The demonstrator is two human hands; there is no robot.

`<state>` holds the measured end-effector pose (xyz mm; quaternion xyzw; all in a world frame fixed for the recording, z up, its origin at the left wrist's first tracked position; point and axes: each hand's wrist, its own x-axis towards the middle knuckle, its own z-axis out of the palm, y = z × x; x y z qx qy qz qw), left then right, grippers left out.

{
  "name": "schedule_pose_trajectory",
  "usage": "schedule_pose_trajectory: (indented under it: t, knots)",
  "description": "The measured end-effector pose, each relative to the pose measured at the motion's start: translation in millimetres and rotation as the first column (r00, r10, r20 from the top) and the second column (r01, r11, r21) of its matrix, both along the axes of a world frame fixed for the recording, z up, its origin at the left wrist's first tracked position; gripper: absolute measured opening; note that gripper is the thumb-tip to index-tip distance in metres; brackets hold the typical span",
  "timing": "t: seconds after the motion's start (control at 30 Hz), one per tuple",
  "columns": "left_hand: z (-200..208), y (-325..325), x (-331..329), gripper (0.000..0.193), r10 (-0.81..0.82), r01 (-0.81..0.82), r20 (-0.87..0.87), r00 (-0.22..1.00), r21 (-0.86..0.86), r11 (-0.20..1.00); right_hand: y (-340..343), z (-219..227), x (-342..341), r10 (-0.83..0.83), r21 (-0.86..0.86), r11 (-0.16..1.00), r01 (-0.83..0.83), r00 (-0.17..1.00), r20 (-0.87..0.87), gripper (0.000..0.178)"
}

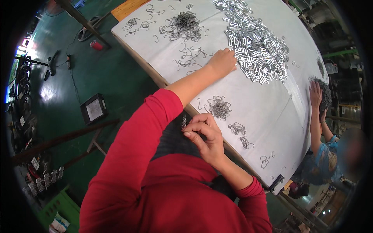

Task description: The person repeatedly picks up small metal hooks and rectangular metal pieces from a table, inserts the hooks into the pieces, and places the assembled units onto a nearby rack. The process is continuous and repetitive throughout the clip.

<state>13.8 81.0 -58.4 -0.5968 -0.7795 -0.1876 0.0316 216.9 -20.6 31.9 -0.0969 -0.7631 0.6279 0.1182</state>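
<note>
Text: none legible | white tags (22, 121) at far left: too small to read | numbers, signs: none legible

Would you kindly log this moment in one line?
left hand: at silver buckle pile; right hand: small metal item alongside, grip unclear; dark wire hooks: on white table

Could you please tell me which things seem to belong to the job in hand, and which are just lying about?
Seemingly in the job:
shiny metal pieces, by the left hand
small metal item, seemingly pinched by the right hand
dark wire hooks on the table

Apparently just lying about:
red container on the floor
black tray on the floor
</note>
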Motion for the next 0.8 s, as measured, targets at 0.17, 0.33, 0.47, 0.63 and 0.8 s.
schedule_pose_trajectory:
  t: [0.17, 0.33, 0.47, 0.63, 0.8]
  knots:
    - [1, 1, 3, 0.016, 0.173, -0.175, 0.274, 0.946, -0.017, 0.984, -2, 1, -1, 0.019, 0.079, 0.997, -0.018, 1.0, -0.005, 0.009]
    - [16, -22, -2, 0.023, 0.15, -0.134, 0.56, 0.815, -0.07, 0.989, -3, -5, -3, -0.078, 0.1, 0.992, 0.079, 0.997, -0.021, 0.01]
    - [51, -113, 12, 0.027, 0.004, -0.245, 0.853, 0.521, 0.146, 0.958, -3, -10, -9, -0.162, 0.113, 0.98, 0.165, 0.986, -0.032, 0.01]
    - [86, -210, 58, 0.013, -0.026, -0.465, 0.984, 0.175, 0.106, 0.879, -8, -11, -14, -0.172, 0.154, 0.971, 0.18, 0.983, -0.065, 0.01]
    - [88, -239, 93, 0.012, -0.133, -0.619, 0.989, 0.061, 0.142, 0.772, -13, -11, -19, -0.196, 0.107, 0.974, 0.2, 0.979, -0.045, 0.01]
